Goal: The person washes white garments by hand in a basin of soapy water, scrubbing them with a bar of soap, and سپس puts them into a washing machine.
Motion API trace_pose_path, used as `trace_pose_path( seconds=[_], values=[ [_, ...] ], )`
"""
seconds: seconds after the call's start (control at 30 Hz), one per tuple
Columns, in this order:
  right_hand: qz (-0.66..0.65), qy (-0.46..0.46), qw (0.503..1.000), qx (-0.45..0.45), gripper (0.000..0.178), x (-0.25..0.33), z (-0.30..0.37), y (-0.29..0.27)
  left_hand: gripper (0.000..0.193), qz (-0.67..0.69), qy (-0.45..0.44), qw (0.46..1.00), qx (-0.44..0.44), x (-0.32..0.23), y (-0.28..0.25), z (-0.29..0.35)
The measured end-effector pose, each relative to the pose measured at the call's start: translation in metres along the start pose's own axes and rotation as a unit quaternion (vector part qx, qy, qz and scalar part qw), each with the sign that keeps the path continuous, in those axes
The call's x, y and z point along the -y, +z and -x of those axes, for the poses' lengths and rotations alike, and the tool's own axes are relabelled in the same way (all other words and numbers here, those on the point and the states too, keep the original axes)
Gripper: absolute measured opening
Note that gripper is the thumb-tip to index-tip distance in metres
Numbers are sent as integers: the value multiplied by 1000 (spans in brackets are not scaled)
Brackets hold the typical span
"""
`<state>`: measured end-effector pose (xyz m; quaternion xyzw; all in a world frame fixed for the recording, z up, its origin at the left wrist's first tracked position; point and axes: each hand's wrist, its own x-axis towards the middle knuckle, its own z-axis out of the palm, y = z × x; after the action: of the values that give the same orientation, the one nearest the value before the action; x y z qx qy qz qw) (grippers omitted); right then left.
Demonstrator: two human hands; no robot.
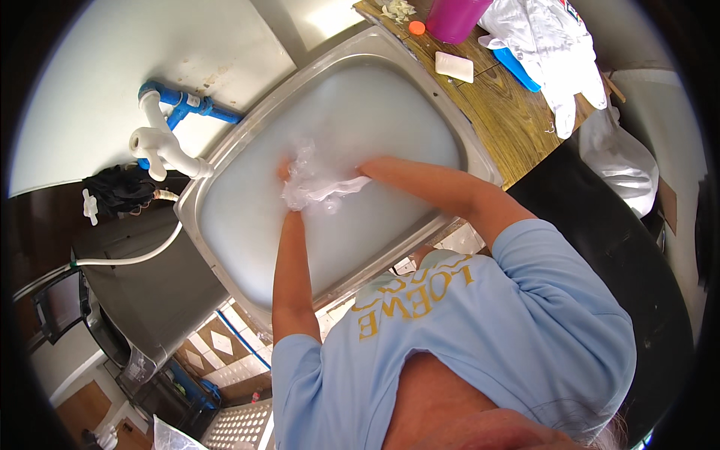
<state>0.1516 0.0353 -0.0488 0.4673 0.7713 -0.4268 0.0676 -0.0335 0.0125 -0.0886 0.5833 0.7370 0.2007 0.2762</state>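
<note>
Washing basin seen from above. The metal basin (pixel 474 150), rectangular with rounded corners, is filled with cloudy, pale water (pixel 405 112); its raised rim bounds the hands on every side. Broad stretches of water separate both hands from the far rim, the right end and the left corner. The wooden table (pixel 487 97) adjoins the basin's right side. The right forearm (pixel 442 187) enters over the near right corner, the left forearm (pixel 291 277) over the near edge. White clothes (pixel 551 56) are heaped on the table, well apart from the hands. The white tap (pixel 169 154) stands at the left rim, its body beside the basin's corner. The white cloth (pixel 322 187), wet and bunched, lies partly above the water near the middle of the basin, between the two hands. The left hand (pixel 284 168) is at the cloth's left end, largely covered by it and by water; whether its fingers are spread or pressed together cannot be told. The right hand (pixel 364 166) is at the cloth's right end, blurred by the water; its finger posture likewise cannot be told. Smallest are the white soap bar (pixel 454 67) and the orange cap (pixel 416 28), both on the table.
</note>
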Motion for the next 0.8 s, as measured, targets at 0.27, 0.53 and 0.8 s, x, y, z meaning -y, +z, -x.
trace_pose_path(
  seconds=[0.27, 0.53, 0.8],
  values=[
    [-133, -173, 956, -195, 24, -37, 81, -109, 32, 430, -110, 886, 137, -3, -70, -5],
    [313, -3, 836, -451, 45, -132, 147, -161, 59, 656, -72, 736, 146, -51, -96, 62],
    [303, -12, 851, -429, 43, -178, 121, -171, 75, 671, -53, 727, 136, -51, -81, 77]
  ],
)
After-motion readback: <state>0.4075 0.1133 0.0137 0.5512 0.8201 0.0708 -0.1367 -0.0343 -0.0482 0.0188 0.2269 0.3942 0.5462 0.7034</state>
